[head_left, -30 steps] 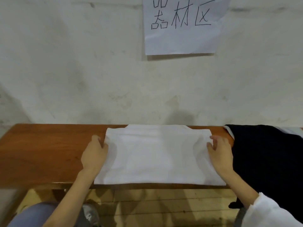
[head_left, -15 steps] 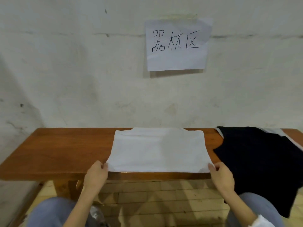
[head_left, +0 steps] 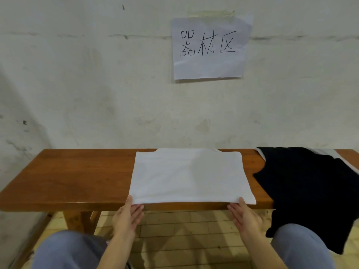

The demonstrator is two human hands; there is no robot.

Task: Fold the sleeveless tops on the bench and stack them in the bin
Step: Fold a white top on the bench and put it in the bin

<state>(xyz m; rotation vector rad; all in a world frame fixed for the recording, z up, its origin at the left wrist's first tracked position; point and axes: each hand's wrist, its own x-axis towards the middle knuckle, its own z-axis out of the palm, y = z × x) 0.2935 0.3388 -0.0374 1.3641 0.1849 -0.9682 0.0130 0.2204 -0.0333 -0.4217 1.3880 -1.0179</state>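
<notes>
At the bench (head_left: 77,177) front, the left hand (head_left: 126,218) and right hand (head_left: 245,216), lately at the sides of the white top (head_left: 190,175) just ahead of them, now each pinch a hem corner, thumb above, fingers beneath, likely to fold it forward.

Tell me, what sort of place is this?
Probably a plain storage or equipment room: a handwritten paper sign reading 器材区 (equipment area) is taped to a rough, stained wall, and a white top lies on a wooden bench.
</notes>
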